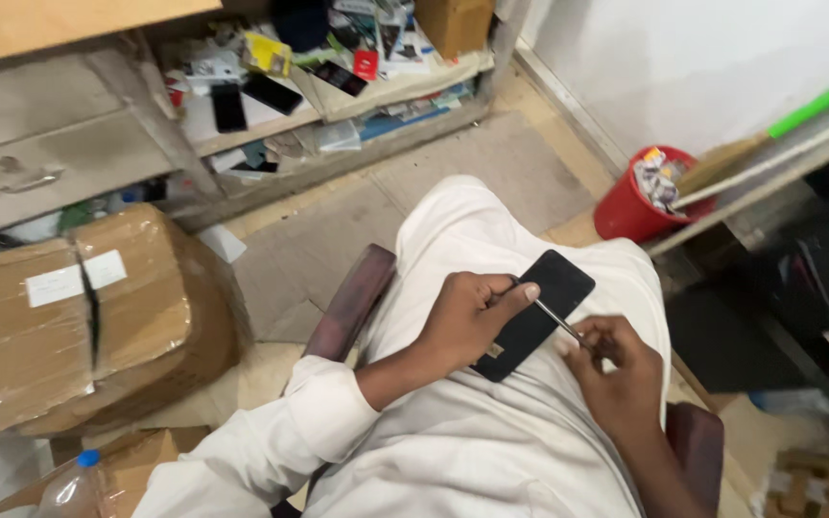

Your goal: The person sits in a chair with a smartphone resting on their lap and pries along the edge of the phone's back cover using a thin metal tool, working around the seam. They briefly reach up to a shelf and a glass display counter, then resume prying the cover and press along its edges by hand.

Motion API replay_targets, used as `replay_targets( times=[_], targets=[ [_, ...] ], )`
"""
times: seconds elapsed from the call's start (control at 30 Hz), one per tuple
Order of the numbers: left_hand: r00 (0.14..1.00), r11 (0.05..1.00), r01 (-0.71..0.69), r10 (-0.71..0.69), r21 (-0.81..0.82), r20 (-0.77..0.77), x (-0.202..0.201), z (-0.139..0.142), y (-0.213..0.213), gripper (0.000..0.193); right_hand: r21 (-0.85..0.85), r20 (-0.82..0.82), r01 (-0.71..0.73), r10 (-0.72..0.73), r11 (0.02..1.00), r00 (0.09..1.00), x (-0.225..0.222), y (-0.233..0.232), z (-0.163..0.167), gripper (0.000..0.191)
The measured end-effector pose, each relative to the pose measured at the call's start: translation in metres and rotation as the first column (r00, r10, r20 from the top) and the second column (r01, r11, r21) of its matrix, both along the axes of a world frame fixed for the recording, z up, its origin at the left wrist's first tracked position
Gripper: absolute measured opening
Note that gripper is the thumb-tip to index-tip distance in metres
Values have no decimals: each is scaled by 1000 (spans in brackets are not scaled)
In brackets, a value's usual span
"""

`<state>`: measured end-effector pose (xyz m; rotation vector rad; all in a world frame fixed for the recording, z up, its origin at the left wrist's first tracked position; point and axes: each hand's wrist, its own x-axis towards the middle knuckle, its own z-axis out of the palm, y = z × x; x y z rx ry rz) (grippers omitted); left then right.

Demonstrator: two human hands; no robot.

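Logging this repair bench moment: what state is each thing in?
Black phone screen: dark, lying on the lap.
Thin metal tool: tilted across the screen.
Left hand: pressing on the screen.
Right hand: pinching the tool.
Red bin: filled with scraps.
Taped carton: shut.

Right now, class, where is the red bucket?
In the head view the red bucket stands on the floor at upper right, by the white wall, with a green-handled broom leaning over it, beyond the person's knee.

white long sleeve (271,432), white trousers (491,230)
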<state>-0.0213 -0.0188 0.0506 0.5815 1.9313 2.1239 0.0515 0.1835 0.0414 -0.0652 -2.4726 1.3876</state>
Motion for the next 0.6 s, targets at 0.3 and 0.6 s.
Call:
replay_targets(
  times=[0.3,0.6],
  targets=[
    [990,996,84,-88,44,107,1,-11,-6,42,-172,53,-5,14,985,999,15,14,-25,11],
    [999,993,52,-52,-102,3,5,-2,-8,47,-497,225,-38,171,867,959,3,29,-30,24]
  ],
)
